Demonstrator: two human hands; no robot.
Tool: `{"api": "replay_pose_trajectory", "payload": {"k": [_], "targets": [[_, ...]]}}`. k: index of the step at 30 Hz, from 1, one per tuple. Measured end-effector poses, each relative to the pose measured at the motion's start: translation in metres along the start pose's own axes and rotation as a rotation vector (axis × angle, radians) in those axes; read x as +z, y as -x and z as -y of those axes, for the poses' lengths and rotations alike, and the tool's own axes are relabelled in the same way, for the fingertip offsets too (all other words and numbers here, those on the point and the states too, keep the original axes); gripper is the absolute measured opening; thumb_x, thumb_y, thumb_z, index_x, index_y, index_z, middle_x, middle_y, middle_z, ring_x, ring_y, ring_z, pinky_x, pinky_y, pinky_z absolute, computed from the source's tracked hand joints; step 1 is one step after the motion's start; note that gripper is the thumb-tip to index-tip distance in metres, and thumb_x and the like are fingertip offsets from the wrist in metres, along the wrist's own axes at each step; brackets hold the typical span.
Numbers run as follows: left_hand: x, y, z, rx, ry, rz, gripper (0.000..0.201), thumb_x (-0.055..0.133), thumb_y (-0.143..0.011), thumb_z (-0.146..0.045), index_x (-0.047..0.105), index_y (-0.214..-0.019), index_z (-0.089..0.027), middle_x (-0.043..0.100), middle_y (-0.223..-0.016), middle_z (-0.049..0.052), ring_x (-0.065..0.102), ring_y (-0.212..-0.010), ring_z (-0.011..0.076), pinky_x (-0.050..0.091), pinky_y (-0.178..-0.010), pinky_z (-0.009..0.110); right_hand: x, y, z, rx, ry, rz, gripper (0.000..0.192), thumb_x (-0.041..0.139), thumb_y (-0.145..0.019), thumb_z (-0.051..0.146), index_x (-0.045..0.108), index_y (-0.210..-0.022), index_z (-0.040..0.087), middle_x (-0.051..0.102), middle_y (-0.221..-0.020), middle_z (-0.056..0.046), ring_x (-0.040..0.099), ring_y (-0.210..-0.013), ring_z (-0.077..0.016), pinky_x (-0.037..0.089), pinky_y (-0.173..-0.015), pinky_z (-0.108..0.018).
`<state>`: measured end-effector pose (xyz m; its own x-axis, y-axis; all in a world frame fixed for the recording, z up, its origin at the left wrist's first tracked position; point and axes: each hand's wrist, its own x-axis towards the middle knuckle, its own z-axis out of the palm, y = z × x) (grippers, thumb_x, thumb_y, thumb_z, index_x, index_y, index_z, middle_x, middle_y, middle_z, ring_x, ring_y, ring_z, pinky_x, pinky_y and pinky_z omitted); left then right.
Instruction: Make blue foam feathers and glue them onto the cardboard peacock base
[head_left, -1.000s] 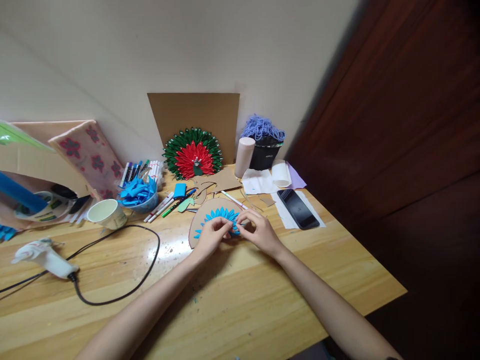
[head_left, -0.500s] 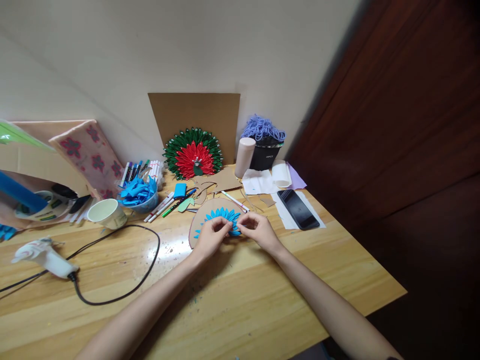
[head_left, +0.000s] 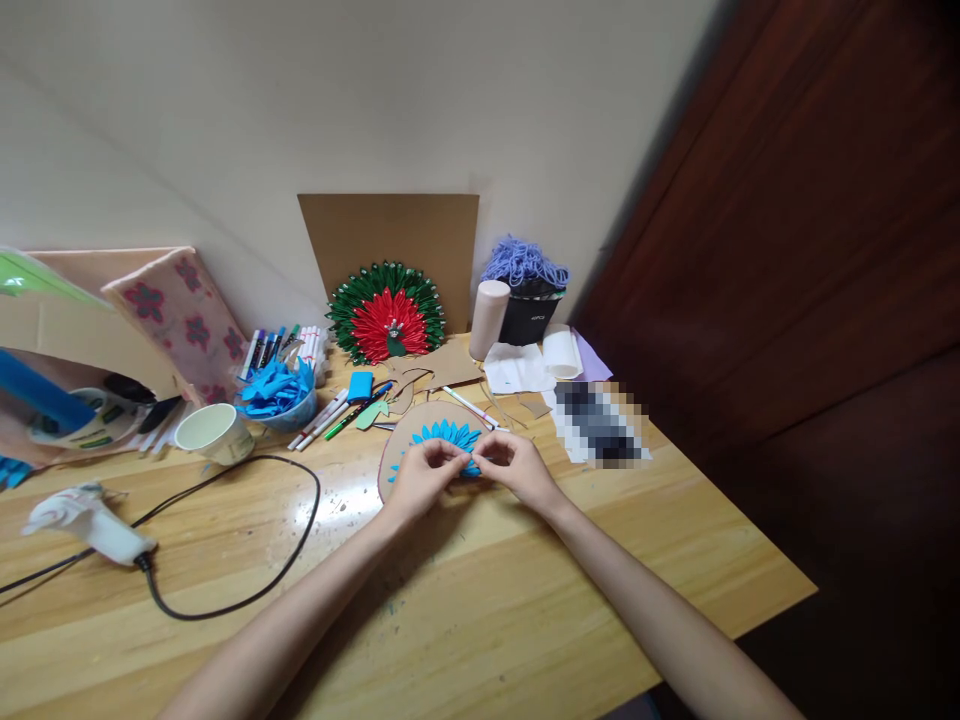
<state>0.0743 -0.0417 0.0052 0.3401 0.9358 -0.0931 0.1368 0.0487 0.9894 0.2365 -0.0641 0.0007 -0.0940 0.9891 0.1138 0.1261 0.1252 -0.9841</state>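
Observation:
A brown cardboard half-disc [head_left: 420, 415] lies on the wooden table [head_left: 480, 610], with a fan of blue folded paper petals [head_left: 444, 434] stuck on it. My left hand [head_left: 421, 478] and my right hand [head_left: 519, 467] meet over the near edge of the fan. Both pinch at a blue petal [head_left: 471, 463] between their fingertips. Most of that petal is hidden by my fingers.
A finished red and green fan [head_left: 386, 312] leans on a cardboard sheet [head_left: 390, 240] at the wall. A bowl of blue petals [head_left: 276, 392], markers [head_left: 330, 415], a paper cup [head_left: 212, 432], a glue gun [head_left: 86, 518] with its black cord [head_left: 247, 590], and a phone [head_left: 598, 424] lie around.
My hands stay at the blue fan, with only small finger shifts; the right fingers have drawn in closer to the left. The view has tilted slightly.

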Motion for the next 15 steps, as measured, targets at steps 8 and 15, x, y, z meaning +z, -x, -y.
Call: {"api": "replay_pose_trajectory", "payload": {"k": [8,15], "targets": [[0.0008,-0.0001,0.0009,-0.011,0.074,0.006,0.027,0.066,-0.067,-0.037,0.06,-0.071,-0.012,0.06,-0.064,0.002,0.052,-0.057,0.0103,0.039,-0.055,0.021,0.0031,0.0006,-0.0017,-0.022,0.005,-0.036,0.012,0.063,-0.07,0.026,0.058,-0.072,0.016,0.06,-0.071,-0.001,0.059,-0.069,-0.0143,0.048,-0.066,-0.026],[0.0027,-0.0011,0.0061,0.01,0.048,0.022,0.029,0.062,-0.071,-0.04,0.058,-0.073,-0.012,0.057,-0.063,0.001,0.05,-0.057,0.0103,0.038,-0.055,0.021,0.0069,0.0002,-0.0022,-0.028,-0.027,-0.085,0.017,0.065,-0.069,0.028,0.052,-0.073,0.018,0.059,-0.072,-0.001,0.058,-0.07,-0.0142,0.048,-0.065,-0.026]]}}
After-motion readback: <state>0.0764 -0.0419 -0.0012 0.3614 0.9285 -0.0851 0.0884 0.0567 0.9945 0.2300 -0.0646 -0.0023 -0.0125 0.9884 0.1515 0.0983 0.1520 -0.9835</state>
